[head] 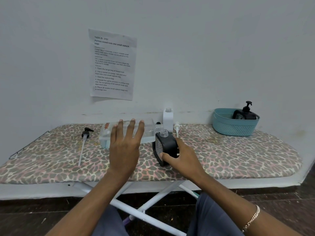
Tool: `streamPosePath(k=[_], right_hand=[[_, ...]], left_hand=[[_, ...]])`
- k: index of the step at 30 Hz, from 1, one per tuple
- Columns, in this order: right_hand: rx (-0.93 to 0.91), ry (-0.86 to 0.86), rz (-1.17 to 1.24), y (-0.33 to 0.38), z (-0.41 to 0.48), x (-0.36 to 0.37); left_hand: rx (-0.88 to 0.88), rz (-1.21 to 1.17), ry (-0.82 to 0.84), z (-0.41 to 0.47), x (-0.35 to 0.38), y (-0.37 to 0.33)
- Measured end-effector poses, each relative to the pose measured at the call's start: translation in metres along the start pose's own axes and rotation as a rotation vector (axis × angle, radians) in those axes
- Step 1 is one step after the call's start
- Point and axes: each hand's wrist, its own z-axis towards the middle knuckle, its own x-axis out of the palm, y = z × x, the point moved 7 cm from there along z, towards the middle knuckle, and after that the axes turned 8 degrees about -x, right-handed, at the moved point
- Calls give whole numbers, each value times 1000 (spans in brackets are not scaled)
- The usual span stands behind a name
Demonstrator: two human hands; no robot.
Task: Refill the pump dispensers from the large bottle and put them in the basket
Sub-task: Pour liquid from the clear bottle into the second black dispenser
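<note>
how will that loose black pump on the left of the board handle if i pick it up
Probably very light: the black pump is a small head on a thin tube. Lifted by the head, the long tube may swing or flex. Its sideways spout should stop it rolling.

left hand [125, 147] splayed, right hand [183, 155] gripping

Ironing board [238, 155] with a leopard-print cover, set lengthwise against a plain white wall [204, 48]. Crossed white tubular legs [153, 198] stand beneath it on a dark floor [25, 217]. A wire rest [29, 142] runs along the board's left end. A printed sheet [112, 64] headed "TASK ID 3797", listing numbered steps, is fixed to the wall above the board.
</note>
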Motion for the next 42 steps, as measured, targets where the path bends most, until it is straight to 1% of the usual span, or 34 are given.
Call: streamPosePath(k=[29, 42], right_hand=[[0, 27, 2, 0, 2, -1], [-1, 15, 5, -2, 1, -2]], left_hand=[[9, -11, -1, 1, -2, 1], [-3, -20, 6, 0, -1, 4]])
